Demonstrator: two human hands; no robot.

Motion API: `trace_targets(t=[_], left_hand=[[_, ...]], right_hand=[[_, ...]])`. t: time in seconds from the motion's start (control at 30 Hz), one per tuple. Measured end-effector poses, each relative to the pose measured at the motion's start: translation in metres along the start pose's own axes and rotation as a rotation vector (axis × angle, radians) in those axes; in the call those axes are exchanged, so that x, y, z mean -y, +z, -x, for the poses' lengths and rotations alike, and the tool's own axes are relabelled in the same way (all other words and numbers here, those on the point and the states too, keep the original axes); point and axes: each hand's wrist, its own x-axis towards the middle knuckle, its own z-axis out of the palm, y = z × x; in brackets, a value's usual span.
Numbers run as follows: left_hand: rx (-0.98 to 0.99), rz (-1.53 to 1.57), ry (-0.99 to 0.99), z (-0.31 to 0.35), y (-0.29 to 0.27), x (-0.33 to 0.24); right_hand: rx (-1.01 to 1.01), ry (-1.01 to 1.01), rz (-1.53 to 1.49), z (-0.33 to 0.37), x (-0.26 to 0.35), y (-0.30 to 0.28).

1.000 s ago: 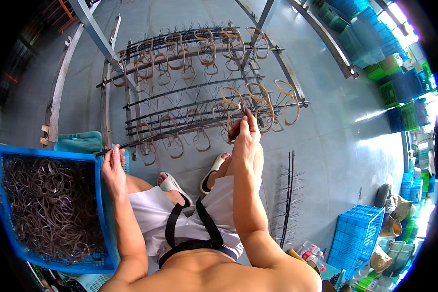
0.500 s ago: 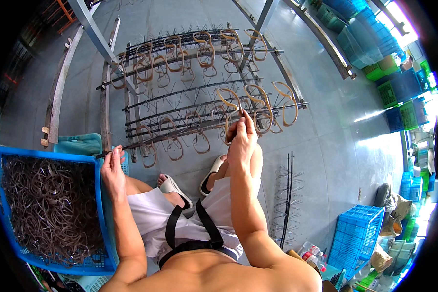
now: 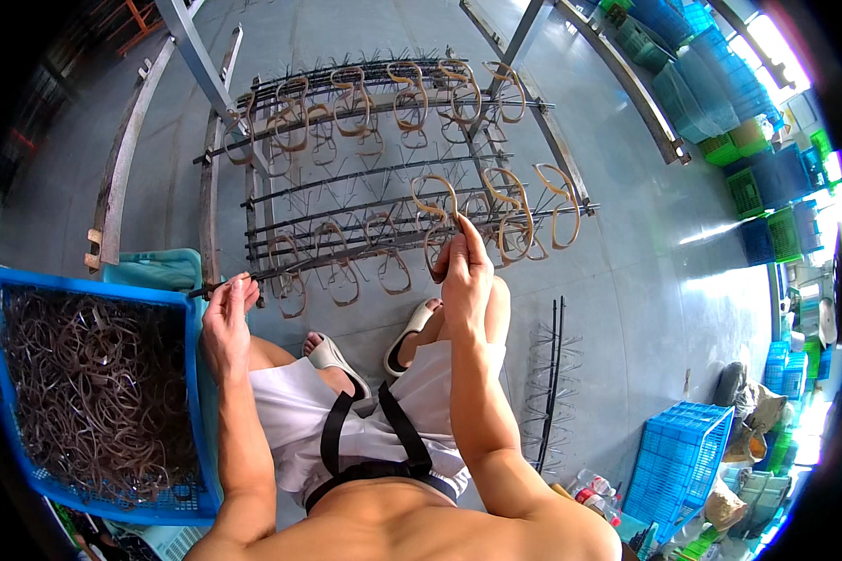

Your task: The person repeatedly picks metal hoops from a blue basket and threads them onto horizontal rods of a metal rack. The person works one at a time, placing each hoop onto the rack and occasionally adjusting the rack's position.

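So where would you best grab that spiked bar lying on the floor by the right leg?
Probably at the middle of the spiked bar, from above. It lies flat on the floor with thin prongs sticking out sideways, so fingers should pinch the bare spine between the prongs, not come in from the sides.

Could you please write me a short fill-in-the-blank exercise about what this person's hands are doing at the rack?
1. The right hand holds a tan oval loop up against the dark metal spiked ____.
2. The left hand grips the end of a thin dark metal ____.
3. The crate full of brown loops, on the person's left, is coloured ____.
4. On the feet are pale ____.

Missing words: rack; rod; blue; sandals
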Motion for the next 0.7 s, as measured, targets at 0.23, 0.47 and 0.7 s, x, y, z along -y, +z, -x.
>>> trace_targets(t=[0.23, 0.47, 0.7], left_hand=[[0.011, 0.0, -0.011, -0.001, -0.003, 0.001], [0.022, 0.035, -0.03, 0.001, -0.007, 0.0], [-0.421, -0.398, 0.147, 0.02, -0.107, 0.037]], right_hand=[[-0.046, -0.002, -0.04, -0.002, -0.004, 0.0], [-0.088, 0.092, -0.142, -0.012, 0.006, -0.003], [-0.088, 0.031, -0.107, -0.012, 0.006, -0.005]])
